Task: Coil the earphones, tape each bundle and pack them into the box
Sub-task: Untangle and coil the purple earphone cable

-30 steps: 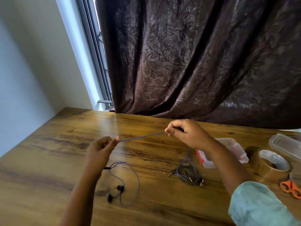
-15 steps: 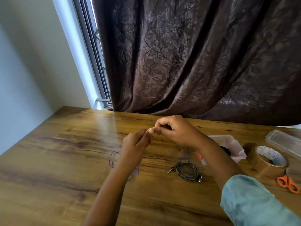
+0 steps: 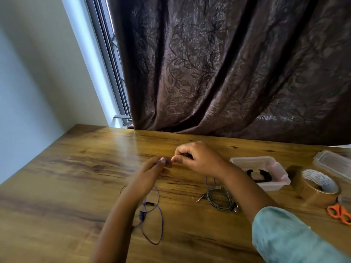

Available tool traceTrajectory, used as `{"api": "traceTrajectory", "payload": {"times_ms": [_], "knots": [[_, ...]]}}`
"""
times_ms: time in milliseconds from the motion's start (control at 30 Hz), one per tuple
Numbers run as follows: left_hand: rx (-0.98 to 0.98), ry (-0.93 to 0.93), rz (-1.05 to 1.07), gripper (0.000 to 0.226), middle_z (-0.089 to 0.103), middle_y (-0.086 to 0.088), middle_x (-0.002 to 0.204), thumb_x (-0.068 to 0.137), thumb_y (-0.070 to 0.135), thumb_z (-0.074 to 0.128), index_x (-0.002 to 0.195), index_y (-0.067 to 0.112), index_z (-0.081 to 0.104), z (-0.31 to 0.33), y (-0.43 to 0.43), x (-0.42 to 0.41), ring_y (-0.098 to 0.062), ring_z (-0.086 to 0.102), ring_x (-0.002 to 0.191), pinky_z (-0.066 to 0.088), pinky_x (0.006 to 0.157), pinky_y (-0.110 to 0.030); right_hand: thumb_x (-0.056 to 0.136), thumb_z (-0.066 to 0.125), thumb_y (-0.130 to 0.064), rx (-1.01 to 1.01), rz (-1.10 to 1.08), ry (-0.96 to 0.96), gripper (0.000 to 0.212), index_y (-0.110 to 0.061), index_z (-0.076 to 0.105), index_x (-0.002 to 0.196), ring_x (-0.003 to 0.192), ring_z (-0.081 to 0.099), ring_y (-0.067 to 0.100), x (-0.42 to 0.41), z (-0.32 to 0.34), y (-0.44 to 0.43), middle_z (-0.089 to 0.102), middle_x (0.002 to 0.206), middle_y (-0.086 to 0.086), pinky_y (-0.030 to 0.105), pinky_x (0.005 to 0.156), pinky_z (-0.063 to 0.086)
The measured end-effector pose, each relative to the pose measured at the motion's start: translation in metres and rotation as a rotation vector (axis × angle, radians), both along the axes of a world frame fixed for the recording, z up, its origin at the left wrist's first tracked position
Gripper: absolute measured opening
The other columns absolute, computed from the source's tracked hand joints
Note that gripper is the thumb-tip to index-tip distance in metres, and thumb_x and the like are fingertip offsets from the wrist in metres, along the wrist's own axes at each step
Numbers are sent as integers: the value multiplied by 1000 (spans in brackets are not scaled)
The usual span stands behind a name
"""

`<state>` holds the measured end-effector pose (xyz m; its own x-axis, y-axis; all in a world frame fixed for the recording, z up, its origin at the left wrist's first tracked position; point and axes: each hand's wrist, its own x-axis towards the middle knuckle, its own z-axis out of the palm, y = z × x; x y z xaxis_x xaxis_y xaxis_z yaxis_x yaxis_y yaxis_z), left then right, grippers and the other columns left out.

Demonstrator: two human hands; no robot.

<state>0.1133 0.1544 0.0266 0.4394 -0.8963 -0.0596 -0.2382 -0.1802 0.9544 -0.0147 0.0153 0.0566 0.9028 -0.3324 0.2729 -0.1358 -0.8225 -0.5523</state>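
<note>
My left hand (image 3: 150, 173) and my right hand (image 3: 197, 158) meet fingertip to fingertip above the wooden table (image 3: 66, 186), both pinching the cord of the purple earphones (image 3: 157, 219). The rest of that cord hangs down and loops on the table below my left wrist, earbuds lying near it. A coiled grey earphone bundle (image 3: 221, 199) lies under my right forearm. The clear plastic box (image 3: 269, 164) to the right holds a black coiled bundle (image 3: 259, 174). A roll of brown tape (image 3: 319, 188) stands beside the box.
Orange-handled scissors (image 3: 340, 213) lie at the right edge, near the tape. The box's clear lid (image 3: 332, 164) rests at the far right. A dark curtain (image 3: 228, 73) hangs behind the table, with a window frame to its left.
My hands, spread apart with the cord taut a second ago, have come together. The loose purple loop has shifted on the table under my left arm.
</note>
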Motion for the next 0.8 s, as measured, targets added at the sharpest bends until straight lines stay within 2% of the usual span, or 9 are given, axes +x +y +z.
{"api": "traceTrajectory", "payload": {"times_ms": [67,133,233,333,533,600,667,733,800], "knots": [[-134,204,-33,26,55,-4,67,100,19,36,95,7,58,15,-3,-12,-14,50,57,43,55,-26,91,58,-39,18,6,-24,20,-23,66,81,62,56,14,4,3,2,62,67,-4,40,60,46],[-184,293,-46,22,31,-1,52,97,17,41,87,6,57,18,0,-11,-10,25,42,18,41,-22,91,58,-39,45,-9,-59,20,-25,65,78,56,50,10,0,8,-1,57,62,-5,37,55,43],[-213,428,-51,15,19,4,50,86,17,57,74,8,57,15,14,7,-6,13,40,10,40,-15,89,59,-44,45,-18,-67,22,-26,66,78,53,51,16,-9,12,-13,63,63,2,36,52,43],[-264,497,-22,18,17,5,52,86,17,50,72,9,57,11,28,28,-6,11,41,11,39,-13,88,61,-43,79,-62,-94,20,-27,67,78,63,59,29,-17,8,-24,67,70,9,42,58,47],[-223,434,68,26,19,2,55,94,17,41,75,10,58,-7,40,50,-8,13,44,13,40,-16,91,62,-31,1,-80,9,11,-24,66,82,68,56,13,-17,-5,-24,63,75,-4,35,63,46],[-158,335,109,31,26,0,53,98,14,37,76,8,59,-10,42,51,-9,20,43,16,41,-18,91,61,-28,-43,-68,26,11,-22,65,83,70,53,8,-16,-8,-24,59,76,-9,29,63,43],[17,113,104,30,43,-5,59,98,14,39,80,6,62,-11,42,51,-14,34,50,27,46,-22,92,59,-27,-81,-70,38,13,-17,66,85,71,50,6,-15,-7,-24,55,77,-10,24,62,37],[197,-107,24,26,62,-4,83,96,22,45,91,11,67,-8,37,45,-17,54,73,44,67,-29,93,59,-25,-109,-56,55,15,-13,67,87,73,48,6,-12,-6,-20,54,79,-9,21,63,32],[226,-299,-11,28,63,3,104,95,37,47,107,20,64,1,27,31,-15,56,97,45,88,-34,92,59,-23,-127,-16,66,16,-11,68,91,77,47,7,-5,-8,-13,54,82,-8,19,65,33]]}}
